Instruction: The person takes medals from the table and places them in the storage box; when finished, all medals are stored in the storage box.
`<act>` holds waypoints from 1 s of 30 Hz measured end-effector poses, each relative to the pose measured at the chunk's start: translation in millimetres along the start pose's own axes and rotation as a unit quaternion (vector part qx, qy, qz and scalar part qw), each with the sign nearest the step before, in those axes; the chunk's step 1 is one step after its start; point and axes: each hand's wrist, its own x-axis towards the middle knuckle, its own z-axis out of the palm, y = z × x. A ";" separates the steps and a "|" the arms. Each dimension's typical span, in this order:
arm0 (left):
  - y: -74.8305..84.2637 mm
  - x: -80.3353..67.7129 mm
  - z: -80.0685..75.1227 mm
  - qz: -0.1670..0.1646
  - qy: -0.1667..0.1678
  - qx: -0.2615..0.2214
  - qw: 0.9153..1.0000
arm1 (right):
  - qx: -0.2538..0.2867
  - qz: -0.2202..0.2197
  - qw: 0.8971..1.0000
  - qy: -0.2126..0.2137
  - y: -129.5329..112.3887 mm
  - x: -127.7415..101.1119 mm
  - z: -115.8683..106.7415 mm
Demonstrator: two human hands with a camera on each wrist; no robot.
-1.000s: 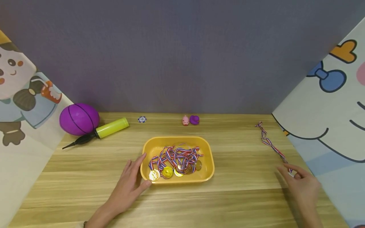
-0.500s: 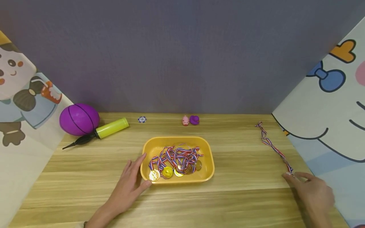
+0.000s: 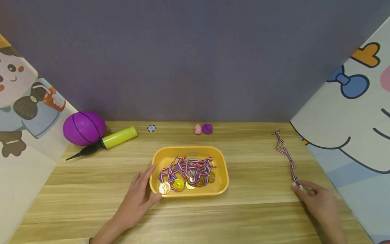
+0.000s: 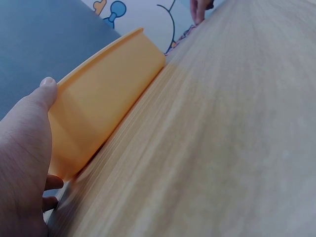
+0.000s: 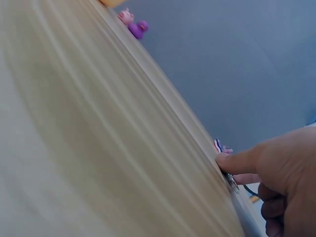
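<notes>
My left hand (image 3: 134, 199) rests against the left end of a yellow tray (image 3: 225, 186), its fairly straight index finger at the side and its thumb at the front corner. In the left wrist view the thumb lies by the rim of the tray (image 4: 106, 94). Inside the tray lie gold medals (image 3: 178, 184) with tangled striped ribbons (image 3: 195, 166). At the right, my right hand (image 3: 321, 205) pinches a silvery medal (image 3: 300, 186) between thumb and finger, low over the table. Its red, white and blue ribbon (image 3: 287, 155) trails away toward the back.
A purple ball (image 3: 84, 128) and a yellow-green hand pump (image 3: 120, 137) with a black nozzle lie at the back left. Along the back are a poker chip (image 3: 151, 128), a pink toy pig (image 3: 198, 129) and a purple toy duck (image 3: 207, 128). A grey wall (image 3: 195, 67) and cartoon-printed side panels enclose the table.
My right hand first drew the medal toward the front right, then moved it back to the left, bending the ribbon's near end. The left hand and tray have stayed put.
</notes>
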 end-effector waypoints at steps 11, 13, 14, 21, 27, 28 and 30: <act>0.5 -0.5 -0.4 -0.005 -0.002 0.000 1.000 | 0.035 -0.094 0.994 0.031 -7.7 -2.5 13.2; 0.2 -0.7 -0.3 -0.008 -0.004 -0.001 1.000 | 0.030 -0.081 0.996 0.029 -5.8 -2.5 12.3; 0.1 -0.6 -0.2 -0.009 -0.005 -0.001 1.000 | 0.027 -0.073 0.997 0.026 -5.0 -2.5 11.5; -0.3 -0.4 0.5 -0.005 -0.003 0.000 1.000 | 0.036 -0.029 0.999 -0.002 -2.2 -3.9 6.4; -0.9 -0.3 1.4 0.002 0.002 -0.003 1.000 | 0.032 -0.041 0.999 -0.002 -2.1 -3.4 4.8; -0.9 -0.2 1.4 0.003 0.003 -0.002 1.000 | 0.029 -0.043 0.999 -0.003 -2.3 -3.5 4.7; -1.1 -0.2 1.3 0.001 0.002 -0.003 1.000 | 0.023 -0.046 0.999 -0.005 -3.0 -3.6 5.2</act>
